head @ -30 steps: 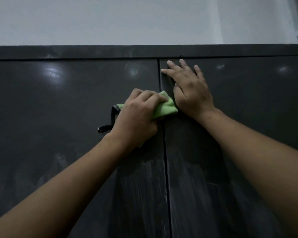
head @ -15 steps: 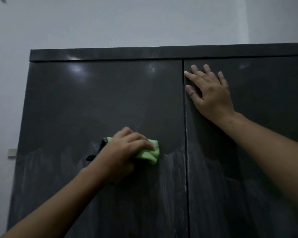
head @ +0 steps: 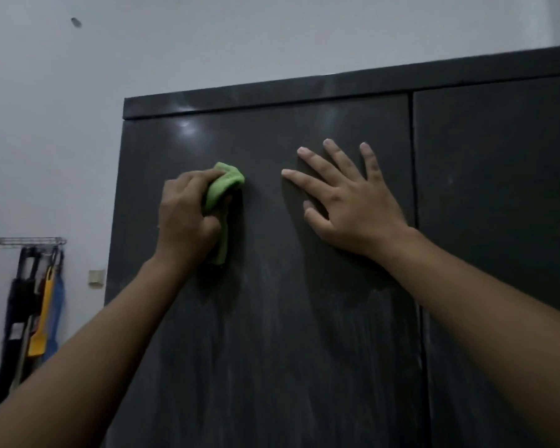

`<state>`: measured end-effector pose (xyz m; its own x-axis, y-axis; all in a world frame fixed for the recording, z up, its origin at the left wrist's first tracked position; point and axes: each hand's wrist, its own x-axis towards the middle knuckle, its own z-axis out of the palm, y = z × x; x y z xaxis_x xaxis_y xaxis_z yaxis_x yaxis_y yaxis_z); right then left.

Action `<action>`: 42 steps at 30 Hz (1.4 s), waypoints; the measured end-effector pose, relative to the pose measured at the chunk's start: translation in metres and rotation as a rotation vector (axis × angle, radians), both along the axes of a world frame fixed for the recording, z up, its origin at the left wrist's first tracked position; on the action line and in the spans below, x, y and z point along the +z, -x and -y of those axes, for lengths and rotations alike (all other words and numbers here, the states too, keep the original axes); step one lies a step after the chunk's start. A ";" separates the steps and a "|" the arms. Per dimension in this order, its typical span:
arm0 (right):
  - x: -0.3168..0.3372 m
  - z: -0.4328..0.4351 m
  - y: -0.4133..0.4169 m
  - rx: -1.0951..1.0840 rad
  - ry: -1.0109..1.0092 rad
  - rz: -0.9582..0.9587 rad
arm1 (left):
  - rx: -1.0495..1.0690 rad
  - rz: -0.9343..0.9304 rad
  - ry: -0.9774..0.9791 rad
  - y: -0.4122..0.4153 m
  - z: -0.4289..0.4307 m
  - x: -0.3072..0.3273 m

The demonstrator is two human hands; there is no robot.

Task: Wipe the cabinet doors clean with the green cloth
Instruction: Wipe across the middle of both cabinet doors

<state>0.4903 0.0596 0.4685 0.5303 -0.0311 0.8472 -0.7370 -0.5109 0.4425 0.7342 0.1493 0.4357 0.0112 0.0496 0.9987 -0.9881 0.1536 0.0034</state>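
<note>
1. Cloth (head: 224, 189), green, bunched in the left hand's (head: 188, 215) clenched grip, well left of the door seam (head: 413, 189).
2. Right hand (head: 346, 202) flat, fingers spread, nearer that seam, holding nothing.
3. Soft, light, possibly damp (dim view); grip the bunched middle.

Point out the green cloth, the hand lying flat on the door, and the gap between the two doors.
green cloth (head: 227, 181), head view, bunched top fold.
right hand (head: 359, 211), head view, back of the hand.
gap between the doors (head: 413, 156), head view, upper part of the dark seam.
</note>
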 end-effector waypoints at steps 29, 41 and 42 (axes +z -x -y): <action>-0.005 -0.001 -0.002 -0.035 0.069 0.020 | -0.089 0.101 -0.020 0.040 0.009 -0.032; -0.002 -0.001 0.003 0.042 0.006 0.007 | -0.187 0.535 -0.171 0.083 0.026 -0.127; -0.001 -0.002 0.004 0.052 -0.009 0.000 | -0.209 0.564 -0.204 0.083 0.025 -0.134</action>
<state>0.4866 0.0615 0.4670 0.5317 -0.0114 0.8469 -0.7093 -0.5524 0.4379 0.6514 0.1246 0.3020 -0.5306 -0.0888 0.8429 -0.7957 0.3948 -0.4593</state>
